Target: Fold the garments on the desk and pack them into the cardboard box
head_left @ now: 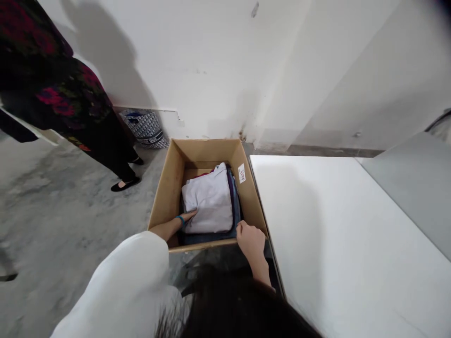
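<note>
A cardboard box (164, 188) stands open before me with a small stack of folded clothes in it. On top lies a folded white garment (211, 199), with blue denim cloth (207, 238) and dark and red cloth showing below. My left hand (187, 217), a blue band at its wrist, reaches into the box and grips the left side of the white garment; most of its fingers are hidden. My right hand (249, 237) is closed over the box's near rim at the right corner.
A white table (352, 234) stands against the box's right side. Another person (88, 112) in dark flowered clothes stands at the left. Behind the box, a patterned bag (150, 129) rests on the grey floor (88, 225) by the white wall (211, 61).
</note>
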### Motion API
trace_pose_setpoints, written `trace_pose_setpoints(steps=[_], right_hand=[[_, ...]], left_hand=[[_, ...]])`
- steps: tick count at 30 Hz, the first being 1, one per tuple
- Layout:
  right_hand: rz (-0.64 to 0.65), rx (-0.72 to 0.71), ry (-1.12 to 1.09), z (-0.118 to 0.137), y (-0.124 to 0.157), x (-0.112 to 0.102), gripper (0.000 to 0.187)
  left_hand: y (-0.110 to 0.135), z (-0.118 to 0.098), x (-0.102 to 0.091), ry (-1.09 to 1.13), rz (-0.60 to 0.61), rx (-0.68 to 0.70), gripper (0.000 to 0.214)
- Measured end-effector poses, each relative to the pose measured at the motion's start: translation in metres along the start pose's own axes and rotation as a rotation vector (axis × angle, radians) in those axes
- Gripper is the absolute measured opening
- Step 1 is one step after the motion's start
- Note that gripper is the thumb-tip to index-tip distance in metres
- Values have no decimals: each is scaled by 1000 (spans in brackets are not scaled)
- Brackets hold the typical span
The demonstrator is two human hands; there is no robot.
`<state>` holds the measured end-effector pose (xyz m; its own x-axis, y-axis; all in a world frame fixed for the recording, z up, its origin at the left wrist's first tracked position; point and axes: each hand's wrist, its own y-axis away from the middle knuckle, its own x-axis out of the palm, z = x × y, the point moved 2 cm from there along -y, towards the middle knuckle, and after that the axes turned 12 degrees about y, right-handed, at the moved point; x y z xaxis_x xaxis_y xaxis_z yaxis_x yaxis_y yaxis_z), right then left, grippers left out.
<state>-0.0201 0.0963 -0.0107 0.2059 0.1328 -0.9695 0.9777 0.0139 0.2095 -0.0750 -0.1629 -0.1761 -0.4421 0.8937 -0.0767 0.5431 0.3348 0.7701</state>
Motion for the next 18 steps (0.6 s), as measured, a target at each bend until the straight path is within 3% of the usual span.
trace_pose_setpoints(steps=[6, 13, 18], right_hand=[[-33, 16, -14, 2, 0, 1, 30], [-81, 22, -1, -1, 0, 5, 30], [-94, 15, -2, -1, 1, 7, 28]], left_hand=[[-3, 1, 4, -23, 45, -59, 36], [-2, -9, 12, -41, 67, -23, 51], [6, -6, 16, -13, 116, -14, 46]])
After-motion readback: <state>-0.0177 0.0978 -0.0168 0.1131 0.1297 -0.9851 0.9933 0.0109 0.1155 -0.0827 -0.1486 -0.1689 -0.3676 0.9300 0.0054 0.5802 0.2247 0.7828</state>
